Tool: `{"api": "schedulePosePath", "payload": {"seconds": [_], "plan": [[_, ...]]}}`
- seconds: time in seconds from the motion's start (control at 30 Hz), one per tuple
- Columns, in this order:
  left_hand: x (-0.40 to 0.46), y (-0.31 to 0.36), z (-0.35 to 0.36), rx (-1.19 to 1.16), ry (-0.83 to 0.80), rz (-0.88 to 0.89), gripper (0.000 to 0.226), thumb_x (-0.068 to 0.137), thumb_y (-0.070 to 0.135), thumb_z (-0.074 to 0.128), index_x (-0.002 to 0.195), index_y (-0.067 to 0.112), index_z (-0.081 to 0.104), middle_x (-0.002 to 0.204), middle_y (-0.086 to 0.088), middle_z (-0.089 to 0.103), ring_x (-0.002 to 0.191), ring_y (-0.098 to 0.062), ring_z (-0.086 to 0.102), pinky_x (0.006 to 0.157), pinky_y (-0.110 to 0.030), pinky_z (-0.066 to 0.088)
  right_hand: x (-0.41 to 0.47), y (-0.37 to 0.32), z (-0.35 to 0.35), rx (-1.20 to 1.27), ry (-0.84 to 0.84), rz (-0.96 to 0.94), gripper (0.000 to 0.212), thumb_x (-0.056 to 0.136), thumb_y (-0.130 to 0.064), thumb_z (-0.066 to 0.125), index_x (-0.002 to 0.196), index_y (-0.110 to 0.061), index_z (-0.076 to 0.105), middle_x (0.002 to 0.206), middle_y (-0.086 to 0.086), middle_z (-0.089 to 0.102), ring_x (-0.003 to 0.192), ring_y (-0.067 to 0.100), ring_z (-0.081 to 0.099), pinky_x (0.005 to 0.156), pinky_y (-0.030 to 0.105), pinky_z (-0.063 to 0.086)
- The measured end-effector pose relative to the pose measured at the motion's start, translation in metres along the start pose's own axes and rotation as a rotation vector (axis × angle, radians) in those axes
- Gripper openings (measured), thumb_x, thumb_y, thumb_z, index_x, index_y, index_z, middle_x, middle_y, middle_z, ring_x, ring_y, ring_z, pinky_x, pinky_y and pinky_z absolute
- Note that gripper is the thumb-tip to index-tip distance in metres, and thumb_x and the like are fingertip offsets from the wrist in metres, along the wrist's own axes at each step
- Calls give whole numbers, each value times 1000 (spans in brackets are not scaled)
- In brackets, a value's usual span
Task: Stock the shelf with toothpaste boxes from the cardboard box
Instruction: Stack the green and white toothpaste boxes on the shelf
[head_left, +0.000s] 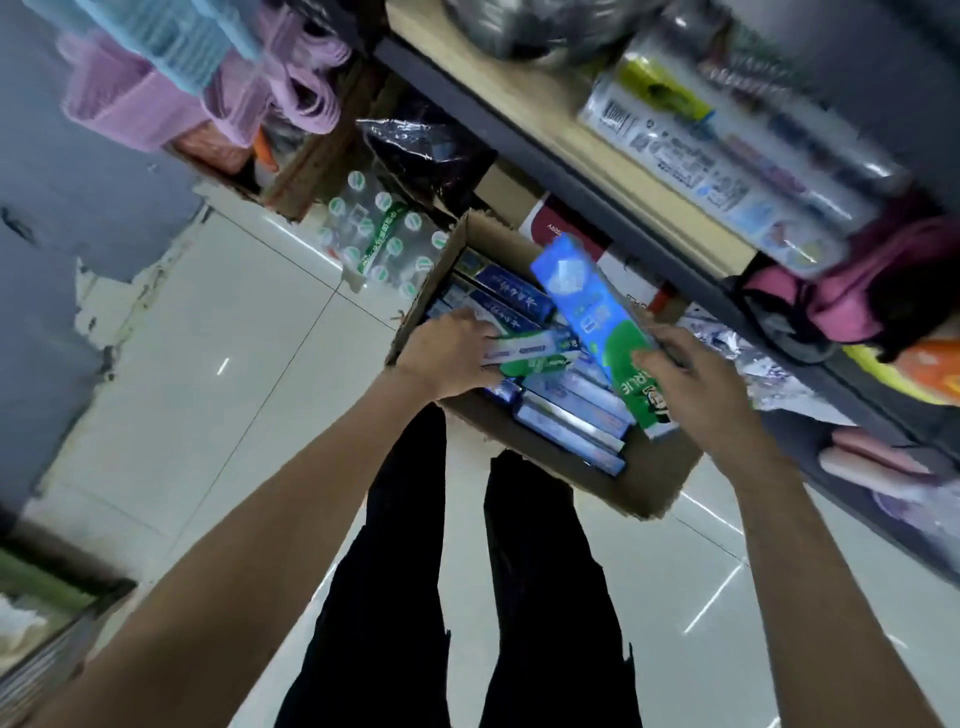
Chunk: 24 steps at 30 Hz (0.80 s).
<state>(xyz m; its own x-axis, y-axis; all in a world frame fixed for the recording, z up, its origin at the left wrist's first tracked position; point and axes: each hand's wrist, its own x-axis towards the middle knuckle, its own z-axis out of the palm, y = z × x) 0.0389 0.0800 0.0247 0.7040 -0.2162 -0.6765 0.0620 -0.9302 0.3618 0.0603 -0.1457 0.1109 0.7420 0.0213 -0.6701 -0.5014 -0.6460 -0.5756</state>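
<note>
The person's right hand (691, 374) grips the lower, green end of a blue-and-green toothpaste box (597, 322), thumb curled over its front. This box is tilted, its blue end raised above the open cardboard box (649, 483). The left hand (447, 358) reaches into the cardboard box from the other side, fingers curled over a green-and-white toothpaste box (535, 353) that lies on top of the others. Beneath both hands, more toothpaste boxes (566, 410), mostly blue and pale, lie packed flat in rows. The cardboard box stands on a pale tiled floor (218, 332), just beside a shelf unit (597, 171) on the right. The shelf boards hold blurred packaged goods. Beyond the cardboard box sits a shrink-wrapped pack of bottles (379, 234). The person's dark trouser legs (395, 597) show between the forearms.
</note>
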Motion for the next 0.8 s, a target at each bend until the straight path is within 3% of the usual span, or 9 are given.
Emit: {"api": "schedulePosePath", "payload": {"seconds": [0.1,0.17,0.27,0.4,0.5,0.57,0.7,0.77,0.8], "plan": [[-45,16,-39,-468,87,-140,29,86,28,63,110,12,63,98,-10,62,91,-26,56,72,-30,40,-41,-28,-25,515,-30,137,9,93,-19,52,91,-13,58,75,15,69,66,29,70,62,37,55],[-78,28,-63,-851,109,-163,14,89,21,61,102,17,65,84,-4,56,79,-19,50,65,-27,36,-63,-46,-33,574,-22,106,11,96,-18,48,94,-12,57,70,8,70,62,23,70,56,32,55],[-119,49,-93,-1173,161,-176,15,93,16,54,84,27,58,79,5,53,73,-11,49,59,-18,36,-92,-73,-40,575,76,62,13,94,-25,54,86,-19,63,74,5,72,67,22,70,73,42,55],[-152,65,-123,-1300,213,-205,18,94,21,49,80,30,55,85,5,58,87,-18,52,72,-30,37,-117,-92,-41,584,95,26,19,77,-48,63,81,-29,65,95,11,70,95,34,66,93,55,47],[-165,71,-141,-1379,259,-190,16,90,25,52,79,33,59,92,-3,63,94,-24,58,80,-36,40,-133,-107,-37,636,78,-30,4,91,-32,58,88,-29,57,94,-1,64,87,11,62,76,14,47],[-170,75,-150,-1433,278,-152,13,92,24,51,81,28,57,89,-4,63,85,-24,59,78,-36,42,-143,-115,-35,634,46,-64,4,94,-25,54,97,-23,51,99,-5,59,85,4,57,61,6,42],[-172,85,-159,-1534,320,-132,12,95,21,49,85,25,54,77,4,67,71,-14,63,72,-33,48,-153,-130,-33,656,32,-109,15,92,-21,58,103,-20,48,100,-10,60,89,1,59,61,5,43],[-169,88,-159,-1550,322,-118,5,92,29,57,95,26,58,89,5,70,83,-14,66,82,-36,50,-153,-136,-28,544,119,-167,30,88,-23,65,111,-20,46,110,-6,60,92,-1,60,72,13,48],[-169,91,-160,-1546,314,-110,18,88,35,63,101,25,58,97,4,69,89,-15,66,85,-36,50,-153,-139,-25,400,191,-218,39,84,-27,69,114,-20,45,115,-4,58,97,4,58,78,21,47]]}}
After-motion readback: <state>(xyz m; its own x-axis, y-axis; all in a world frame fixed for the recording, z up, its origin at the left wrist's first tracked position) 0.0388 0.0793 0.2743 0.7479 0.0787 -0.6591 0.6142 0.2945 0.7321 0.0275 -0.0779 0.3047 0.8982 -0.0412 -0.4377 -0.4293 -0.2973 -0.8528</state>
